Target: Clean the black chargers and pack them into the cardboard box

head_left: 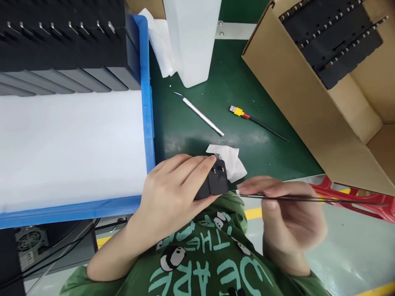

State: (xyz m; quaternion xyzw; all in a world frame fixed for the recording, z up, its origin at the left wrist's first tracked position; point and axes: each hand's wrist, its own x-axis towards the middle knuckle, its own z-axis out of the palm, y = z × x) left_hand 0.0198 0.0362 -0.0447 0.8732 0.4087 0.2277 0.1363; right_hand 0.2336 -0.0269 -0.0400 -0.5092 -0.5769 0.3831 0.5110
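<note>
My left hand (175,185) is closed around a black power adapter (218,179), whose small metal prongs show at its upper end. A seam runs down the black body, and I cannot tell whether it is one piece or two. Just right of it, my right hand (286,209) pinches a long, thin dark tool (327,200) with a pale tip pointing at the adapter. Motion blur hides what kind of tool it is. Crumpled white paper (230,160) lies behind the adapter on the green table (191,144).
A silver craft knife (203,116) and a short USB cable (259,122) lie farther back. On the left, a blue-rimmed tray (149,123) holds several black adapters (70,49). A cardboard box (296,102) at right contains black pronged pieces (336,37). A white container (194,41) stands behind.
</note>
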